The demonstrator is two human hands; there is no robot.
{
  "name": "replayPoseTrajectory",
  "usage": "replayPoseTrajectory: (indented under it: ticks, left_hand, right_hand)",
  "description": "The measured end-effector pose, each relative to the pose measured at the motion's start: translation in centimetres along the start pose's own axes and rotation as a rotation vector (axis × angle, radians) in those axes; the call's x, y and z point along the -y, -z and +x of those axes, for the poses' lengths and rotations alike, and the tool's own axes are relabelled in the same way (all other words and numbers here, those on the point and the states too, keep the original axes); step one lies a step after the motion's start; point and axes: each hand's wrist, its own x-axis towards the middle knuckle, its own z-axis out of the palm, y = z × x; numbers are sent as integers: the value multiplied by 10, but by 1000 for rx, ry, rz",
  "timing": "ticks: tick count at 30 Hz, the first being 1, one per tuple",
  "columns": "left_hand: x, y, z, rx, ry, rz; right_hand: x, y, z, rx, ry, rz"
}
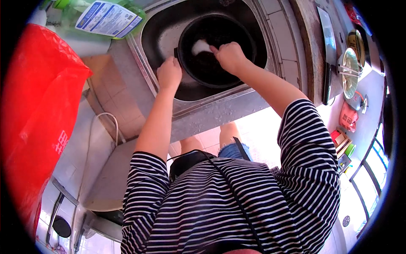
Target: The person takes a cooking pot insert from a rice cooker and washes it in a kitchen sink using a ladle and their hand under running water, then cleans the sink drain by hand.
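A round black pan [219, 74] lies in the metal sink [165, 35]. My left hand [170, 72] is closed at the pan's left side, where a short dark part, seemingly its handle, shows just above the fist. My right hand [229, 57] is over the pan's inside, its fingers curled and the thumb pointing left. A white patch [200, 47], either foam or a pale cloth, lies in the pan at my right thumb tip. Whether my right fingers hold something beneath them is hidden.
A green bottle with a printed label [108, 19] and a red plastic bag [47, 82] are on the left. At right, a cleaver [326, 38] lies on the wooden board [309, 31], beside a bowl with chopsticks [349, 76]. The sink's metal front edge [219, 114] runs before me.
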Motion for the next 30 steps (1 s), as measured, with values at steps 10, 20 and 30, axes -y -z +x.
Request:
replayPoseTrajectory:
  ticks: [10, 20, 30]
  left_hand:
    - [17, -13, 10, 228, 264, -768]
    - [17, -9, 5, 197, 157, -639]
    - [23, -13, 8, 245, 217, -751]
  right_hand:
    - [0, 32, 9, 487, -196, 36]
    - [-6, 5, 11, 935, -761, 1344]
    - [19, -13, 18, 405, -1084, 2235]
